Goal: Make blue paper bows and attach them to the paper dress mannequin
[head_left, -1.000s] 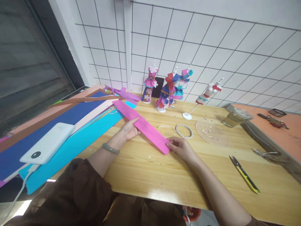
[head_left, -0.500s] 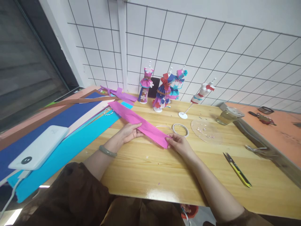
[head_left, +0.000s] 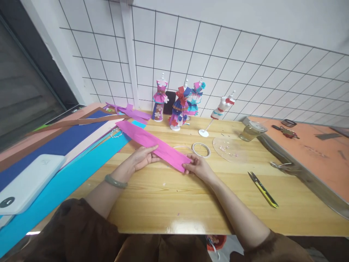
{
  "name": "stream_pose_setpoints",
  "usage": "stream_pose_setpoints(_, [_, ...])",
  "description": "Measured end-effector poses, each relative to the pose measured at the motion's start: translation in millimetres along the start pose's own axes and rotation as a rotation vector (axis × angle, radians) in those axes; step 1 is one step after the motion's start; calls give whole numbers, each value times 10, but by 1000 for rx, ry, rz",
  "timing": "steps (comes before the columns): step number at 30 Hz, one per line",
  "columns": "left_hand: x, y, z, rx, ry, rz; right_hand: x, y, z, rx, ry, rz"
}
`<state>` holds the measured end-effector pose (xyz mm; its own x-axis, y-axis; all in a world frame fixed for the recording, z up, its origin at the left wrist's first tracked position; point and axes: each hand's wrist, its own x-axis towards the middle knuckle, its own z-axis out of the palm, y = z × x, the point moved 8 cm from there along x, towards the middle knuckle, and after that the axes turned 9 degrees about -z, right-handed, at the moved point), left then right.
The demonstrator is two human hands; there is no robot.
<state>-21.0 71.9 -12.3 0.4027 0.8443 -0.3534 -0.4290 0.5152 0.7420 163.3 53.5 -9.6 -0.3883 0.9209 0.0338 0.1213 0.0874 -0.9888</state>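
A long pink paper strip [head_left: 152, 142] stretches slantwise above the wooden table, its far end near the coloured sheets. My left hand [head_left: 144, 157] has the strip's near edge between thumb and fingers, around its middle. At the strip's right end, my right hand [head_left: 195, 166] pinches the corner. A roll of white tape [head_left: 201, 149] lies just beyond my right hand, beside a clear disc [head_left: 225, 148] with small pink pieces on it.
Dressed mini mannequins [head_left: 178, 109] and a barer one [head_left: 223, 108] stand at the back. Coloured sheets [head_left: 89, 154] and a white power bank [head_left: 32, 182] lie left. Thread snips [head_left: 263, 190], a cup [head_left: 253, 131] and an orange-topped board [head_left: 308, 145] are at the right.
The whole view has shifted, so most things sit further left in the picture. Both hands keep their hold on the pink strip, with little other movement.
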Motion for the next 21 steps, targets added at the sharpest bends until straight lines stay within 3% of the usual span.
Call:
stream_pose_setpoints(4, [-21, -72, 85, 105, -46, -48, -19, 26, 32, 25, -13, 45])
stream_pose_setpoints(13, [-13, -57, 56, 136, -26, -30, -6, 72, -20, 163, 66, 74])
stream_pose_setpoints(21, [-6, -50, 52, 122, -4, -11, -14, 71, 29, 288, 63, 104])
